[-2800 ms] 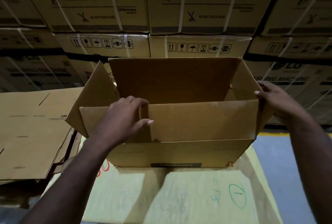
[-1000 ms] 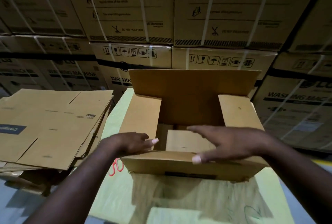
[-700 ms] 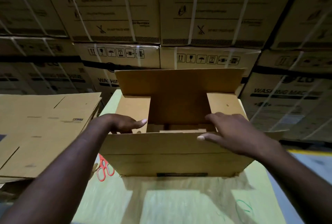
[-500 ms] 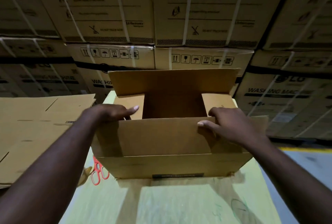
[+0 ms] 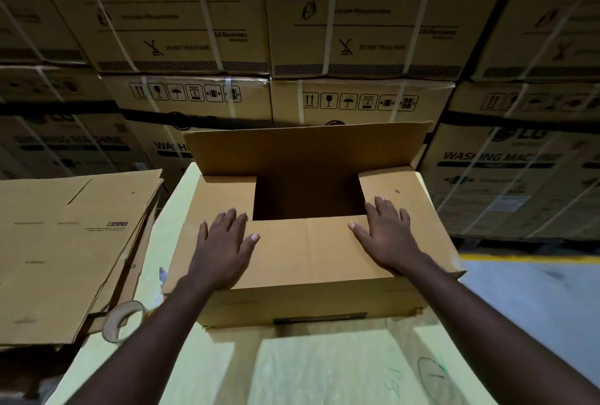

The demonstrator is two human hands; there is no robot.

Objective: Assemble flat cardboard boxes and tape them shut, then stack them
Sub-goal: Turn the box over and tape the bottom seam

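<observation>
Cardboard box (image 5: 308, 252), interior in shadow

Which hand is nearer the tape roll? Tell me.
Left. The left hand presses flat on the box, beyond and right of the tape roll; the right hand presses the same box farther right.

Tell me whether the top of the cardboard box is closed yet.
Partly. The near flap and side flaps lie folded down, left hand and right hand flat on them; far flap stands upright.
</observation>
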